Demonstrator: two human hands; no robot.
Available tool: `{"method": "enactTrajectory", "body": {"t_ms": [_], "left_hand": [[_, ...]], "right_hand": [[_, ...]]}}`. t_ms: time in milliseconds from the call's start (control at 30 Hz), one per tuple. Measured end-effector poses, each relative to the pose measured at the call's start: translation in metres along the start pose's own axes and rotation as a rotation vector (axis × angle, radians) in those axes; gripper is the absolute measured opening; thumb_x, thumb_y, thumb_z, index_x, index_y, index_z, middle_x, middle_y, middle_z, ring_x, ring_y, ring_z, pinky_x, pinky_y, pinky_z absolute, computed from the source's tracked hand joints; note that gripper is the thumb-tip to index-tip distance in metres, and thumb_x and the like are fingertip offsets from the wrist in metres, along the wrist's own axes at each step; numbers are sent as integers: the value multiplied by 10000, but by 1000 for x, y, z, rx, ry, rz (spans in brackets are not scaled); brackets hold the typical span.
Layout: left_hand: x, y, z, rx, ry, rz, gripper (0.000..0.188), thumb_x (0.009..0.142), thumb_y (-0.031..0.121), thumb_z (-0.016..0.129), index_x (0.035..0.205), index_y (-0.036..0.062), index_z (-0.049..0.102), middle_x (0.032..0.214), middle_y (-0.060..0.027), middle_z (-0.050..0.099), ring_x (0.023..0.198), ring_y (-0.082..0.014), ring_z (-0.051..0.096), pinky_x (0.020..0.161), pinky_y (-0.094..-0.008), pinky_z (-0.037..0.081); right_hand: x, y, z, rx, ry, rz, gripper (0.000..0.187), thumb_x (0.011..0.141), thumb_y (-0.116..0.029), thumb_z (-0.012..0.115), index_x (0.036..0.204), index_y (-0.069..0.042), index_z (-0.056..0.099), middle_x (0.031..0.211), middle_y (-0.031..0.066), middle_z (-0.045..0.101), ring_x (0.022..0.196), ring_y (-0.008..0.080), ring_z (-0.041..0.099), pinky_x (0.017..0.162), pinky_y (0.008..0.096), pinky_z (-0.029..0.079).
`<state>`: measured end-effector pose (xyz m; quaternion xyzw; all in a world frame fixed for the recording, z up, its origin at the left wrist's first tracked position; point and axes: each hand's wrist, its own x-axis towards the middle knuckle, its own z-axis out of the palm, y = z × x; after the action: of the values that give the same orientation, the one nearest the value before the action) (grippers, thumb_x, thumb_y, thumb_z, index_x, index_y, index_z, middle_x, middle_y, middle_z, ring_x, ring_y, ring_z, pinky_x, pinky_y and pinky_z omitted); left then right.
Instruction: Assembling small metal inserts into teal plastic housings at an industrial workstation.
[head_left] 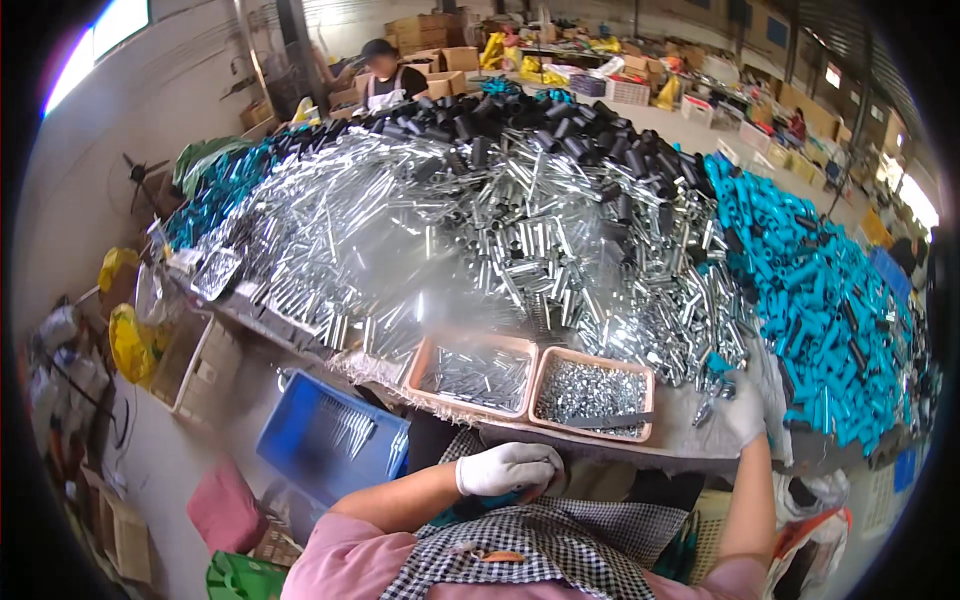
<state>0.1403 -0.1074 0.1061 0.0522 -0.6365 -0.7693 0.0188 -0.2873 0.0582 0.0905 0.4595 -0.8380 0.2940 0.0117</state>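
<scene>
Head view: rectangular pink plastic trays [466, 403] sit close, likely for reach; white-gloved left hand [510, 470] curls (contents unclear), white-gloved right hand [742, 410] blurs, grip unreadable.

1. A few small, shiny silver metal pieces [704, 409] are close together near the front edge of the tabletop [684, 437], their exact shapes too small to tell.
2. A short teal piece [716, 364] is just beyond them, beside more silver parts.

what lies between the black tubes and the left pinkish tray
In the head view, a heap of silvery metal parts lies between the black tubes and the left tray.
</scene>
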Motion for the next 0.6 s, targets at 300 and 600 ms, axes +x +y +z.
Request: {"method": "enactTrajectory", "body": {"t_ms": [300, 600], "left_hand": [[10, -36, 19, 451, 73, 216, 343, 1010, 317, 513, 1138, 2, 552, 864, -197, 644, 813, -311, 651, 737, -382, 507], [4, -21, 27, 470, 58, 124, 420, 983, 395, 548, 1079, -13, 557, 840, -221, 630, 780, -357, 645, 698, -415, 499]], "right_hand": [[-62, -215, -1, 739, -460, -692, 181, 726, -13, 766, 890, -53, 699, 915, 102, 694, 854, 213, 683, 722, 337, 555], [-77, -218, 18, 489, -707, -770, 233, 788, -180, 757, 972, -55, 690, 900, 136, 681, 831, 299, 677, 707, 370, 546]]}}
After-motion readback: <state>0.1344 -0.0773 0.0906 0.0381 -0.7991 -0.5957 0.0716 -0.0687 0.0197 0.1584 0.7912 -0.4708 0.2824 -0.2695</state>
